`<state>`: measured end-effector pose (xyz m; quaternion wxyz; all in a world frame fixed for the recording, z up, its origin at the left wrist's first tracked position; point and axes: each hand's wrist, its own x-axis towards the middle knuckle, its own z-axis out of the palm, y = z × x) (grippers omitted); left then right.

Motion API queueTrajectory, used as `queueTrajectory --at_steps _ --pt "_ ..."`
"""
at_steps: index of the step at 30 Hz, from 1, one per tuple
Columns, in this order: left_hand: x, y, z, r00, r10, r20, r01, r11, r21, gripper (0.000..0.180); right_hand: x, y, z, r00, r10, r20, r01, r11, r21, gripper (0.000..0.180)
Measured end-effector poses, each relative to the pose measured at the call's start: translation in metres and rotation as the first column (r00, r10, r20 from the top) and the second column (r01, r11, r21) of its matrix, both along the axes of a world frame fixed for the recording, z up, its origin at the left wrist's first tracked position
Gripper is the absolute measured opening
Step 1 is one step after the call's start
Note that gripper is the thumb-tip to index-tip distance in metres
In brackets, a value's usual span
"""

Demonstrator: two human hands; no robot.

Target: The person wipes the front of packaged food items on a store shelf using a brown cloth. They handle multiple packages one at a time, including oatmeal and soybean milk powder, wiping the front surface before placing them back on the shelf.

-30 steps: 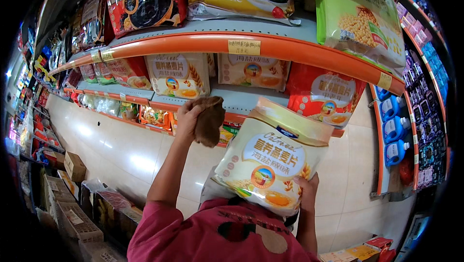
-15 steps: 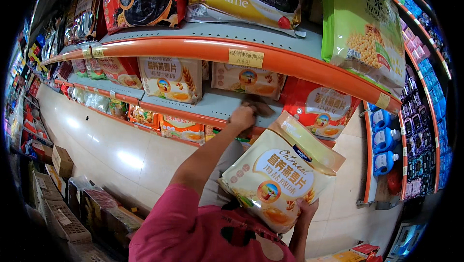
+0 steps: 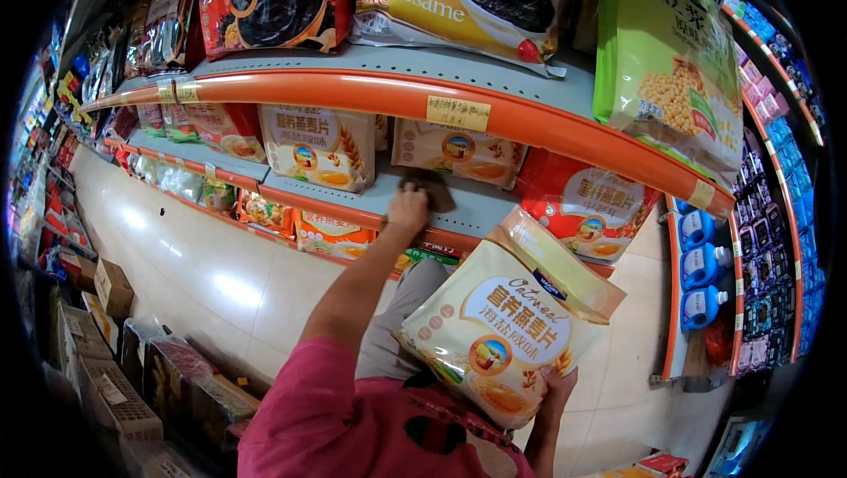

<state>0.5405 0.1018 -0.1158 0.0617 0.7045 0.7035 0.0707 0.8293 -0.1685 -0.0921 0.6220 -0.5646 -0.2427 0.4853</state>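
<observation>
Head view: left hand [image 3: 408, 211], fingers bunched on the brown cloth [image 3: 434, 190], has slid left along the lower shelf [image 3: 479, 203], so the cloth now covers a strip nearer the standing bag [image 3: 318, 153]; right hand [image 3: 556, 390] pinches the cream bag [image 3: 481, 323] off-shelf, fingers behind hidden.

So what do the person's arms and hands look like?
The left arm has a short raspberry-pink sleeve, leaving the forearm bare. Neither the left hand nor the right hand wears a glove. The right sleeve can't be made out.

Cloth [image 3: 438, 192] and cream bag [image 3: 503, 315] in hands [image 3: 408, 210]
</observation>
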Motion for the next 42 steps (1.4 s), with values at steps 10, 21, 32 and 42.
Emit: queueTrajectory --at_steps 10,21,32,42 --pt "0.014 0.019 -0.008 0.756 -0.491 0.433 0.47 0.868 0.162 0.032 0.001 0.002 -0.01 0.998 0.014 -0.06 -0.009 0.996 0.085 0.067" --pt "0.024 0.006 -0.002 0.967 -0.231 0.11 0.245 0.959 -0.141 0.021 0.006 0.007 -0.016 0.998 0.058 0.003 -0.058 0.994 0.089 0.067" --pt "-0.102 -0.04 0.036 0.605 0.079 0.793 -0.103 0.995 -0.021 0.026 -0.018 0.029 -0.008 0.984 0.174 -0.046 -0.169 0.98 0.108 0.063" --pt "-0.089 -0.126 0.047 -0.814 0.084 0.575 -0.049 0.976 -0.212 0.037 -0.034 0.044 0.015 0.938 0.326 -0.119 -0.31 0.941 0.132 0.067"
